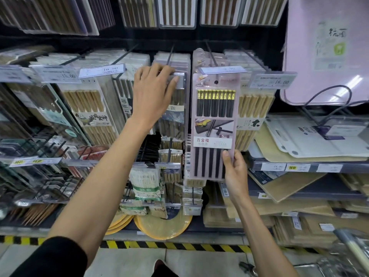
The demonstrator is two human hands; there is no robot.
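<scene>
Fingers [238,159] of the right hand [235,174] pinch the upright chopstick pack [214,124] low, hole under the peg [211,54]; left hand [152,92] grips a price tag [180,76].

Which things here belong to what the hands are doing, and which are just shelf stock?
In use: pink pack of black chopsticks, held low by the right hand; clear tag holder on the next peg, gripped by the left hand.
Idle: panda-print chopstick pack; pink cutting board; round yellow boards.
</scene>
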